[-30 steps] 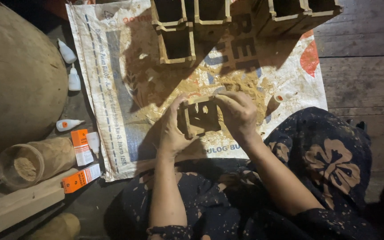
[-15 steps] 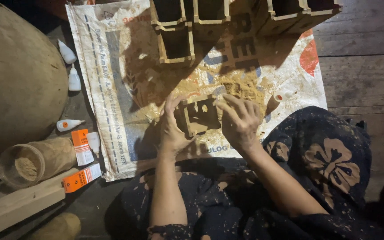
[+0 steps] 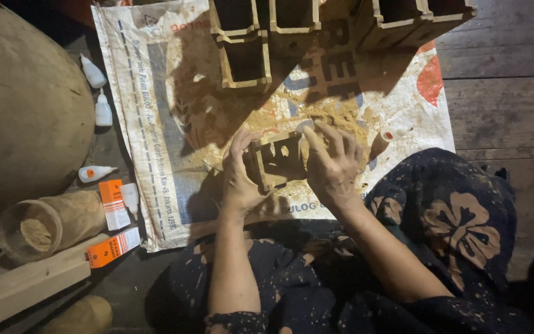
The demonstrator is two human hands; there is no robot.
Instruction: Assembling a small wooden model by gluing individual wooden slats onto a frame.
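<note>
I hold a small open wooden box frame (image 3: 277, 159) over a white woven sack (image 3: 156, 124) spread on the floor. My left hand (image 3: 240, 174) grips its left side, fingers curled round the edge. My right hand (image 3: 332, 164) covers its right side with fingers spread over the top. A heap of tan sawdust (image 3: 335, 117) lies on the sack just behind the frame. A small white glue bottle with a red tip (image 3: 389, 135) lies to the right of my right hand.
Several similar wooden box frames (image 3: 245, 59) stand at the sack's far edge. Small white glue bottles (image 3: 102, 111) and orange cartons (image 3: 112, 204) lie left of the sack, near a wooden cup of sawdust (image 3: 41, 226) and a large round brown object (image 3: 23, 105). Plank floor on the right.
The box frame has turned slightly in my hands. My right hand's fingers have spread wider over its right side. Nothing else has moved.
</note>
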